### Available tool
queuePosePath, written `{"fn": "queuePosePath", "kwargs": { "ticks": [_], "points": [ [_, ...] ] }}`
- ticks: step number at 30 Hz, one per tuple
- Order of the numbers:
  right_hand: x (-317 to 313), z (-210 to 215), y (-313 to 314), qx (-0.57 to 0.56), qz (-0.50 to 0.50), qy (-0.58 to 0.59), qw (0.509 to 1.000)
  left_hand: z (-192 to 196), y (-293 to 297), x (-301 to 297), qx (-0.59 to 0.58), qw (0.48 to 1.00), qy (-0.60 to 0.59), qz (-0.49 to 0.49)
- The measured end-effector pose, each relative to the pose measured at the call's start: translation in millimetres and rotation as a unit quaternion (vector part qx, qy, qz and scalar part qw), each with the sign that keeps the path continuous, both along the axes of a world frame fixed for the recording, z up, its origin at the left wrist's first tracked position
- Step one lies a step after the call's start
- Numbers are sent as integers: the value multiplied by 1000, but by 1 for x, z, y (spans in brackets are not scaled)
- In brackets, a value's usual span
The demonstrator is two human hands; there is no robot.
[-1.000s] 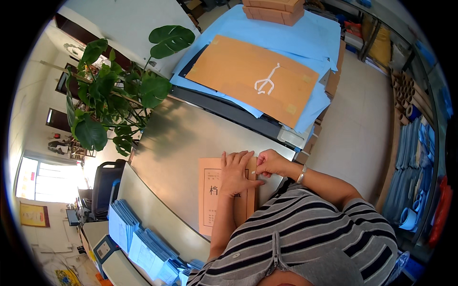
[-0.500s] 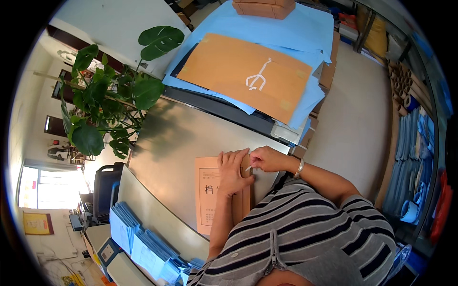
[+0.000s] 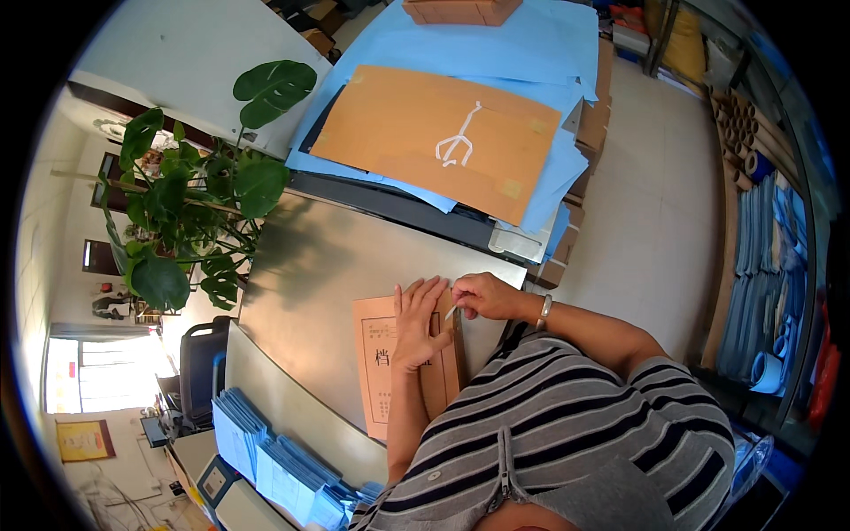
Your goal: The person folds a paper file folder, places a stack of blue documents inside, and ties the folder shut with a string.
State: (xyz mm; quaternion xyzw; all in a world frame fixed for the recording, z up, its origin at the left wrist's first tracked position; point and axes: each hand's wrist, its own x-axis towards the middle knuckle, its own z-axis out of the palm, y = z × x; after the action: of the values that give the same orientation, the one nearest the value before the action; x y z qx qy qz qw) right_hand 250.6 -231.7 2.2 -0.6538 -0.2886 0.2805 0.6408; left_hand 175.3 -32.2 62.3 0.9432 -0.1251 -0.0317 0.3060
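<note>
A brown cardboard document box (image 3: pixel 374 332) with a printed label frame lies on the metal worktop in front of me. My left hand (image 3: pixel 416 329) rests spread on its face, fingers pointing away and thumb out toward the right. Just to the right, my right hand (image 3: pixel 482 296) has its fingers curled in a pinch at the far right part of the box. A short white strip (image 3: pixel 451 312) shows at those fingertips; its other end is hidden. On the right wrist sits a pale bangle (image 3: pixel 544 311).
Beyond the metal worktop (image 3: pixel 354 239), large blue sheets (image 3: pixel 372 44) lie under a brown board (image 3: pixel 398 115). A leafy plant (image 3: pixel 168 208) stands left. Bundles of blue folders (image 3: pixel 288 469) line the near left. Cardboard tubes (image 3: pixel 753 137) fill a right-hand shelf.
The whole view has shifted slightly. My left hand stays flat on the box, its fingers a little more spread, while my right hand keeps its pinch on the white strip.
</note>
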Motion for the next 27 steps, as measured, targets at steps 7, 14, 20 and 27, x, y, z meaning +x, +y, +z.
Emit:
{"fn": "queuePosePath", "kwargs": {
  "ticks": [7, 14, 20, 27],
  "points": [
    [-6, -3, 0, 8, -20, 18, 1000, 4, -2, -1, -24, 1000, 16, 6],
    [-12, -18, 3, 50, -21, 120, 991, 4, -2, 0, -28, 1000, 8, 6],
    [-13, -23, 6, 59, -26, 164, 984, 3, -3, 0, -29, 1000, 2, 8],
    [-15, -22, 8, 47, -25, 169, 984, 3, -2, 1, -29, 1000, -1, 7]
  ]
}}
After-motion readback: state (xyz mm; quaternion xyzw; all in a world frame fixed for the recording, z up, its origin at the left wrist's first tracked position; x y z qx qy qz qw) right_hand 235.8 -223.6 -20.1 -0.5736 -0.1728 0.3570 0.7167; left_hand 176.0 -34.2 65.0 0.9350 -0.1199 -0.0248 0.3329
